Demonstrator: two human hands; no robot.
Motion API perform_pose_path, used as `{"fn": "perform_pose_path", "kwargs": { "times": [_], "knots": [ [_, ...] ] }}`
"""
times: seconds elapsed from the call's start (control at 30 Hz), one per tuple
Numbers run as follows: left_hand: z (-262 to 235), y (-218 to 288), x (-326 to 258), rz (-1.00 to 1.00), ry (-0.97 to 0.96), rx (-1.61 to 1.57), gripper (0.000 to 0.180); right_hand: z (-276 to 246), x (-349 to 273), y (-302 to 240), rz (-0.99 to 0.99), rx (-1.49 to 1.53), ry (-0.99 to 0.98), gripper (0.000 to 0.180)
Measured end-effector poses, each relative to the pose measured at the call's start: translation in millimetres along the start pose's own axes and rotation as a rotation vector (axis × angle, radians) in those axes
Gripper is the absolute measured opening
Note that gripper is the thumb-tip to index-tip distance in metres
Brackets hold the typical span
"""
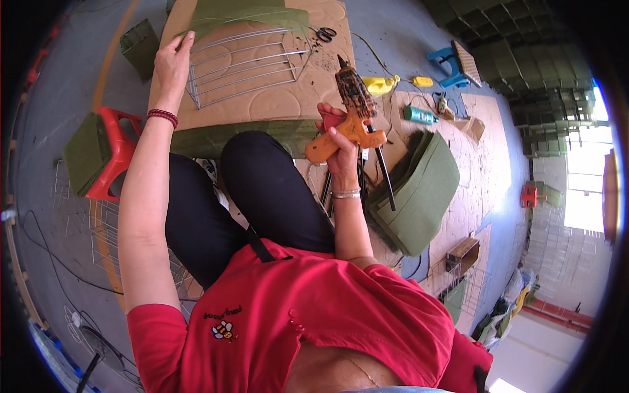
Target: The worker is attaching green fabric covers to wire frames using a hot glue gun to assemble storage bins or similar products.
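My right hand (342, 160) is wrapped round the handle of an orange hot glue gun (357, 131). Its dark, crusted nozzle points up and away, and a black glue stick (385, 177) sticks out of its back. On the cardboard-topped table lies a silver wire frame (246, 69). A thin green fabric sheet (252, 19) covers the frame's far edge. At the frame's far left corner, my left hand (173, 62) pinches the sheet's edge between thumb and fingers. The glue gun is held in the air, apart from the frame.
Black scissors (325, 34) lie at the table's right. A stack of green fabric pieces (419, 196) sits right of my knees. A red stool (118, 154) stands at left, a blue stool (452, 67) at far right. A green bottle (420, 115) and cords lie on cardboard.
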State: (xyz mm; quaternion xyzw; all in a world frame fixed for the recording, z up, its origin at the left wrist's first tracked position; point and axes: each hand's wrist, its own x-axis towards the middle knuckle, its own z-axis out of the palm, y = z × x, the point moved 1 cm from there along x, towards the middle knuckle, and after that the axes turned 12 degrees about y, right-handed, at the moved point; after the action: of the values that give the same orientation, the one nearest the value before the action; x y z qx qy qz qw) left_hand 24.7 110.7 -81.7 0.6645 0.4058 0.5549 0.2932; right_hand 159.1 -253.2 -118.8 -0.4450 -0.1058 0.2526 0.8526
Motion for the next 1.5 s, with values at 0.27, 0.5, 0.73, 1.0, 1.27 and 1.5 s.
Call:
{"fn": "perform_pose_path", "kwargs": {
  "times": [0.27,0.5,0.73,1.0,1.27,1.5],
  "knots": [
    [-9.4,20.8,-3.7,-0.002,-0.042,0.075,0.048,19.8,-7.8,2.2,0.070,-0.130,-0.156,0.045],
    [-14.7,24.3,-1.7,-0.028,-0.070,0.046,0.045,51.0,-1.5,16.9,0.160,-0.265,-0.391,0.043],
    [-16.6,19.0,3.7,-0.121,-0.155,0.027,0.042,81.3,5.0,36.8,0.231,-0.429,-0.617,0.043],
    [-27.9,29.6,8.2,0.131,-0.232,0.071,0.039,72.3,-0.6,36.5,0.176,-0.223,-0.583,0.041],
    [-95.0,33.3,-16.7,-0.113,-0.573,0.526,0.047,25.4,-3.5,11.2,0.127,-0.207,-0.447,0.043],
    [-72.4,31.1,-79.2,-0.591,-0.827,0.299,0.058,3.7,-18.8,4.9,0.101,-0.228,-0.332,0.043]
  ]
}}
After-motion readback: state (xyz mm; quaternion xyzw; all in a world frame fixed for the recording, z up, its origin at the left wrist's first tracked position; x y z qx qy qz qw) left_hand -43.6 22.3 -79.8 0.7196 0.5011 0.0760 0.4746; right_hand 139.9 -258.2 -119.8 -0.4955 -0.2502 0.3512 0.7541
